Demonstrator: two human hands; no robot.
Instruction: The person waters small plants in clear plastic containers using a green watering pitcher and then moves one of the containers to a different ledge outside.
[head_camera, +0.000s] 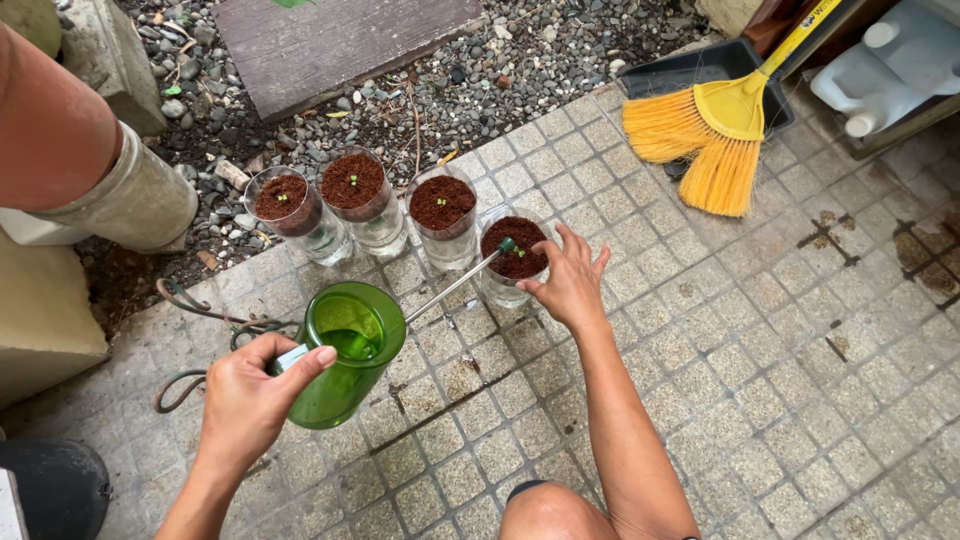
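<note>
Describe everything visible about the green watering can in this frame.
The green watering can is translucent green plastic, a rounded, open-topped body with a long thin metal-looking spout ending in a small green tip over the rightmost soil-filled cup. It is tilted toward that cup, above the paved floor. The left hand grips its handle; the right hand touches the cup, not the can.

Even, soft daylight; shadows faint and diffuse. Frame sharp throughout, no motion blur. Slight wide-angle bending toward edges. Mild sheen on green watering can (345, 355).

Two bare forearms and hands (250, 395), no sleeves, one bare knee (550, 512) below.
</note>
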